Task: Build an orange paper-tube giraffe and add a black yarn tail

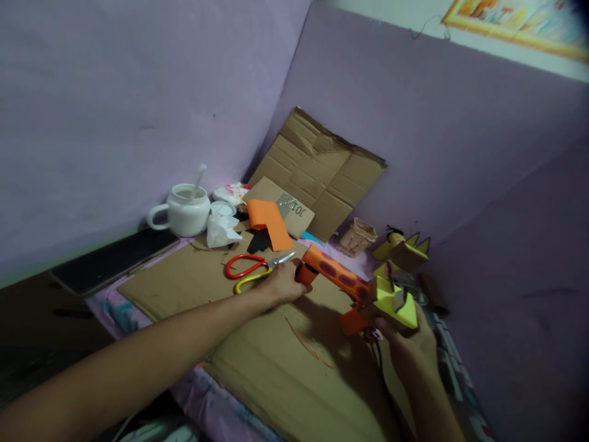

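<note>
The spotted orange paper tube [340,274] spans between my left hand [284,283], pinching its orange end piece [305,275], and my right hand [414,344], gripped around the yellow block [405,314], probably to steady both ends. Scissors [267,265] lie just left of my left hand, presumably for easy reach; underneath, cardboard [257,362] seems to protect the cloth-covered table [207,396].

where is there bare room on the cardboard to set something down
Cardboard mat: bare between the dark slab and scissors, and nearer than the thin orange strip. Crowded beyond the scissors: orange sheet, crumpled white wad, black scraps.
</note>
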Available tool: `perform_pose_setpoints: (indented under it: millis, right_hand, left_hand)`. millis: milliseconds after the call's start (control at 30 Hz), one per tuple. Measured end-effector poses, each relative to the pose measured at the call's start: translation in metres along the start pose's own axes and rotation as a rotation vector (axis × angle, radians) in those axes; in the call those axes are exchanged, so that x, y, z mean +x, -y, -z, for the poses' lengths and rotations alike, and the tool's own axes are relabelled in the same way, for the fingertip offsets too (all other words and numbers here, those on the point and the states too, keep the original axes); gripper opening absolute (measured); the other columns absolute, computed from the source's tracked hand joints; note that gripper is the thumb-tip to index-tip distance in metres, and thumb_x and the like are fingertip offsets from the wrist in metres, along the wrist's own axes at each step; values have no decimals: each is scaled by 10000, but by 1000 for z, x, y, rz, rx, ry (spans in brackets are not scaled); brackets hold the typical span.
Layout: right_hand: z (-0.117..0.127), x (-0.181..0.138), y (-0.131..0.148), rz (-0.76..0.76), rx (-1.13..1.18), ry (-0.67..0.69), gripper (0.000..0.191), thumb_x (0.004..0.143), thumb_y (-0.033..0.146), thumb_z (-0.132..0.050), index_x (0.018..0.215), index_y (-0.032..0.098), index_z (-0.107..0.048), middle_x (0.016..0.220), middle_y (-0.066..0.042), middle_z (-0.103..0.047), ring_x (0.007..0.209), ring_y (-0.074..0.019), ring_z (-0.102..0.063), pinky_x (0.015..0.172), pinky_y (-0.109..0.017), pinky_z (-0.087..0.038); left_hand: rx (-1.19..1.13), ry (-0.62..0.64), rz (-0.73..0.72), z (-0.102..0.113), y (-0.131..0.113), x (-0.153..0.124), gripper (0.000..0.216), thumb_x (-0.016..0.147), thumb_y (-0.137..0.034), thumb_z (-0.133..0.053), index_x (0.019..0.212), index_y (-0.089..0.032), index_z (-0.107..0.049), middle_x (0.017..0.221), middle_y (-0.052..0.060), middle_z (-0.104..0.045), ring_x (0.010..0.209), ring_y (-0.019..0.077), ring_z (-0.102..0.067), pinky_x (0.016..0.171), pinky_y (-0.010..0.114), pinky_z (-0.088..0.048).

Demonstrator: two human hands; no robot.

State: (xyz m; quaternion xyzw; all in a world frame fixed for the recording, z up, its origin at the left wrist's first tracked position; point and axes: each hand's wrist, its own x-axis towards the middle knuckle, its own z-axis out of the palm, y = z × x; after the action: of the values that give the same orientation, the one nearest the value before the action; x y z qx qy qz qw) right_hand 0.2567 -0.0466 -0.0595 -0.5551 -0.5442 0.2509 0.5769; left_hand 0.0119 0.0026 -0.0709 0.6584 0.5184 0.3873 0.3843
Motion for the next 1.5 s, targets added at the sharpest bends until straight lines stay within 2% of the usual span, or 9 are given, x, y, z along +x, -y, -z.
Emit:
perform_pose_setpoints:
  millis: [267,400,500,633,800,1000,1133,1333,1500]
  right_hand:
    - [0,-5,8,37,-16,75,731,555,376,-758,1223,236,-498,945,-54,-644,774,-228,-620,569,-280,-498]
    - [5,-1,1,45,0,119,778,569,384,-756,1272,240,-456,1038,-83,-630,873,-257,-620,636,-303,-514]
    - [8,3,-6,73,-9,104,825,534,410,-769,1273,218,-457,1086,-102,-613,936,-281,-601,708,-332,-511]
    - [9,4,-4,89,91,111,833,548,453,-748,1286,223,-439,1166,-96,-554,1004,-271,-561,761,-320,-497]
    - [3,0,5,22,139,145,783,519,298,-803,1227,245,-471,1095,-76,-580,921,-233,-581,675,-282,-514]
    - [-3,-2,10,-16,190,150,720,524,275,-802,1172,238,-490,970,-56,-607,743,-199,-592,509,-252,-484]
    - [-4,-3,14,-9,216,150,661,509,274,-804,1104,234,-519,972,-45,-622,798,-210,-598,610,-289,-503]
    - [-2,-4,16,-36,243,223,743,509,293,-808,1166,238,-465,1047,-63,-612,852,-233,-608,608,-294,-509]
    - [0,-1,13,44,259,207,737,558,418,-776,1201,229,-470,1168,-83,-575,1037,-265,-557,776,-338,-488]
  left_hand:
    - [4,19,26,1,1,-1,384,550,-247,-676,914,-169,-582,802,43,-663,735,214,-623,575,266,-441]
    - [-11,21,29,0,4,1,413,542,-256,-695,930,-176,-577,851,51,-668,780,227,-626,624,289,-463]
    - [-32,31,23,-1,6,2,438,542,-247,-700,955,-176,-573,868,55,-673,794,228,-628,638,294,-478]
    - [-64,56,1,-2,8,3,424,550,-194,-684,958,-170,-575,886,54,-682,798,215,-633,624,270,-487]
    - [-48,58,-22,-3,11,5,378,567,-142,-638,943,-150,-597,866,62,-682,802,222,-625,629,278,-484]
    - [-20,53,-45,-2,8,5,393,576,-174,-651,965,-157,-605,896,57,-685,807,222,-628,663,287,-488]
    - [2,48,-56,-2,8,5,361,578,-176,-646,938,-157,-613,915,57,-679,827,227,-623,696,297,-489]
    - [14,70,-48,0,8,5,354,582,-189,-642,931,-163,-591,890,52,-671,814,224,-622,706,315,-491]
    - [-5,82,-19,0,8,4,371,579,-210,-657,932,-151,-559,902,69,-671,792,224,-635,698,327,-504]
